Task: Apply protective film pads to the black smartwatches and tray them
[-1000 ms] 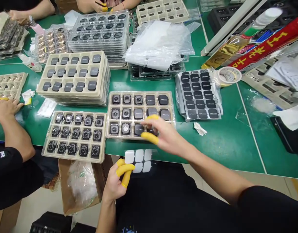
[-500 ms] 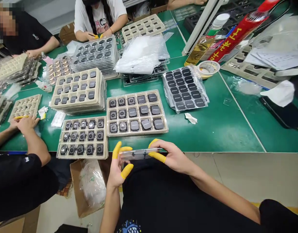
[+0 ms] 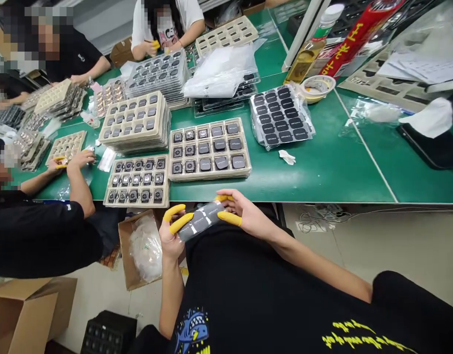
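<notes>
Above my lap, just off the table's front edge, a short strip of dark grey stickers [image 3: 200, 222] with pale lettering is stretched between both hands. My left hand [image 3: 172, 232] pinches its left end; my right hand [image 3: 244, 212] grips the right end. Yellow finger cots cover thumbs and fingertips. Straight beyond lies a beige tray [image 3: 212, 177] of dark watch-like cases; several to the right bear grey rounded-square covers. To its left, a second tray [image 3: 168, 189] carries similar cases without such covers. Printed dark sticker sheets [image 3: 281, 118] lie stacked at the right.
Behind the trays rise a tall tray stack [image 3: 134, 142] and a pile with white plastic bags [image 3: 221, 76]. Tape [image 3: 318, 88], a bottle [image 3: 311, 49] and a phone [image 3: 429, 142] are farther right. Co-workers sit left and opposite. A carton [image 3: 127, 255] stands below the edge.
The strip, seen almost edge-on before, is now tilted with its lettered face towards me. My right hand has risen slightly. The whole view has shifted, showing more of the left side.
</notes>
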Demonstrator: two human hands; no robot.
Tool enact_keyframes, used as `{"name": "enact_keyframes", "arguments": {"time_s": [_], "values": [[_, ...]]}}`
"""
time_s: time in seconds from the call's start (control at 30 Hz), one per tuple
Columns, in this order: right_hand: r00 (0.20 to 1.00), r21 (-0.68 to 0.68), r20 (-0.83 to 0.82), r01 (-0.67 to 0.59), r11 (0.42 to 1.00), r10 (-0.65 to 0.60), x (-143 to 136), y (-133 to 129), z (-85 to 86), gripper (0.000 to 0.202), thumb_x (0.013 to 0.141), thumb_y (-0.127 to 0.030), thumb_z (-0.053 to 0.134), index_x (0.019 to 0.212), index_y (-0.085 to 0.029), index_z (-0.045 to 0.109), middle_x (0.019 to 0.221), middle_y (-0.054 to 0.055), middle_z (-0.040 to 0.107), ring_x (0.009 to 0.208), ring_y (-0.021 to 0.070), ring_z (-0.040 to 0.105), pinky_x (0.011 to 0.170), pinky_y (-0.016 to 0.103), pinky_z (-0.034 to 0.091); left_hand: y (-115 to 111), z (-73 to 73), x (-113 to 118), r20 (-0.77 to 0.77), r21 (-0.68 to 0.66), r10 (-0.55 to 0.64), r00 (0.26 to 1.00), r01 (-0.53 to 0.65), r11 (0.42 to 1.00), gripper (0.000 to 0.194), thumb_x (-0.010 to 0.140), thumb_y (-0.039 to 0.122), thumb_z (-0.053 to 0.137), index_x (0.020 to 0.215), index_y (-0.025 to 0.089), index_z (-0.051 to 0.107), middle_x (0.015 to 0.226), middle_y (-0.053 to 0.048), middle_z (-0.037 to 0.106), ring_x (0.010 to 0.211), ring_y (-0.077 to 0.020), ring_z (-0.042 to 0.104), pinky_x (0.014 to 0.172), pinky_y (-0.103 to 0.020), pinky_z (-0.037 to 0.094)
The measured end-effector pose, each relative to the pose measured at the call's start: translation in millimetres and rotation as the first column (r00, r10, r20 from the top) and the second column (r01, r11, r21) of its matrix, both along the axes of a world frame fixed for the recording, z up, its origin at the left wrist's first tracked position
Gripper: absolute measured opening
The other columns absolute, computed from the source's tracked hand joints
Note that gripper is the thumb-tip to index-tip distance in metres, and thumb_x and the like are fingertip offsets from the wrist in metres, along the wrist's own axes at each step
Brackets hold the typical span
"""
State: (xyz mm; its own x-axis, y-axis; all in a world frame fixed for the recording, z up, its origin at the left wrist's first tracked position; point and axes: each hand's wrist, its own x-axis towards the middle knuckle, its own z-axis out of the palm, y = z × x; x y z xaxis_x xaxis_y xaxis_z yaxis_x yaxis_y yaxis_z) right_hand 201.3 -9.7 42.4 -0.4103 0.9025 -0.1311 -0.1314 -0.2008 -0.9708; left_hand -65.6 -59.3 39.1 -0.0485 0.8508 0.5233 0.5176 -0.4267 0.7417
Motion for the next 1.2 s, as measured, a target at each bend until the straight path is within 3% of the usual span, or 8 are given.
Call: {"name": "enact_keyframes", "arguments": {"time_s": [0.17,0.4,0.6,0.73,0.83,0.9,1.03,1.2], "values": [[0.999,0.015,0.029,-0.025,1.0,0.025,-7.6,24.1,13.7,0.073,0.09,-0.059,0.087,0.145,-0.027,0.052,0.123,0.008,0.068,0.109,0.024,0.071,0.101,0.046,0.061,5.1,-4.2,1.3,-0.004,0.019,0.116,0.993,-0.116,0.993,0.021,0.101,0.044,0.082,0.115,0.03,0.09,0.13,-0.008,0.078,0.11,-0.0238,0.08,0.094,-0.042,0.072],[0.999,0.157,-0.002,0.049,0.986,-0.05,-0.5,61.1,17.0,0.045,0.1,-0.045,0.082,0.14,-0.03,0.067,0.118,0.006,0.073,0.103,0.0213,0.071,0.098,0.041,0.062,42.6,4.9,-7.4,0.052,-0.2,0.024,0.998,-0.013,0.98,0.038,0.097,0.047,0.085,0.132,0.032,0.083,0.142,-0.011,0.077,0.134,-0.0322,0.075,0.114,-0.053,0.067],[0.984,-0.048,-0.049,0.167,0.985,-0.169,-5.1,79.1,7.2,0.039,0.099,-0.045,0.085,0.134,-0.033,0.072,0.114,0.004,0.071,0.103,0.0186,0.072,0.097,0.035,0.063,57.2,29.7,-11.4,0.519,-0.387,-0.004,0.855,0.239,0.891,0.074,0.099,0.075,0.068,0.16,0.032,0.066,0.15,-0.013,0.078,0.133,-0.0355,0.079,0.119,-0.05,0.063],[0.984,-0.137,-0.061,0.156,0.978,-0.165,-13.5,82.4,5.7,0.043,0.1,-0.046,0.084,0.137,-0.034,0.067,0.11,0.003,0.068,0.1,0.0178,0.071,0.098,0.035,0.064,58.7,24.2,-4.2,0.393,-0.423,0.143,0.909,0.04,0.905,0.064,0.088,0.054,0.094,0.146,0.033,0.076,0.131,-0.006,0.086,0.117,-0.027,0.085,0.108,-0.038,0.07],[1.0,-0.149,-0.019,-0.002,0.989,-0.001,-15.0,83.4,10.9,0.052,0.101,-0.047,0.082,0.146,-0.033,0.061,0.112,0.005,0.069,0.1,0.0205,0.072,0.087,0.036,0.064,52.7,27.7,0.0,0.303,-0.407,0.289,0.908,-0.151,0.901,0.044,0.087,0.04,0.097,0.128,0.03,0.083,0.117,-0.002,0.088,0.102,-0.0189,0.087,0.097,-0.028,0.072],[0.994,-0.079,0.063,-0.085,0.993,0.091,-13.5,85.1,16.9,0.054,0.099,-0.048,0.083,0.147,-0.033,0.063,0.12,0.008,0.069,0.105,0.0239,0.071,0.085,0.038,0.064,46.2,38.0,-0.6,0.296,-0.413,0.366,0.883,-0.227,0.882,0.042,0.087,0.04,0.098,0.125,0.028,0.085,0.108,0.0,0.089,0.09,-0.0164,0.086,0.089,-0.025,0.073],[0.981,0.146,0.163,-0.129,0.981,0.105,-11.9,91.3,31.0,0.036,0.095,-0.054,0.09,0.12,-0.03,0.079,0.143,0.013,0.065,0.13,0.0317,0.066,0.108,0.049,0.06,36.8,62.5,-4.0,0.241,-0.452,0.473,0.847,-0.333,0.827,0.036,0.083,0.038,0.102,0.114,0.027,0.088,0.092,0.003,0.088,0.075,-0.0135,0.084,0.078,-0.022,0.072],[0.966,0.204,-0.06,-0.236,0.95,0.253,-19.3,91.5,39.5,0.024,0.11,-0.037,0.075,0.09,-0.025,0.067,0.096,0.003,0.072,0.083,0.0174,0.066,0.075,0.031,0.06,47.0,78.4,6.0,0.303,-0.411,0.494,0.815,-0.356,0.84,0.022,0.086,0.04,0.099,0.104,0.03,0.091,0.094,0.004,0.09,0.08,-0.0132,0.086,0.081,-0.02,0.071]]}}
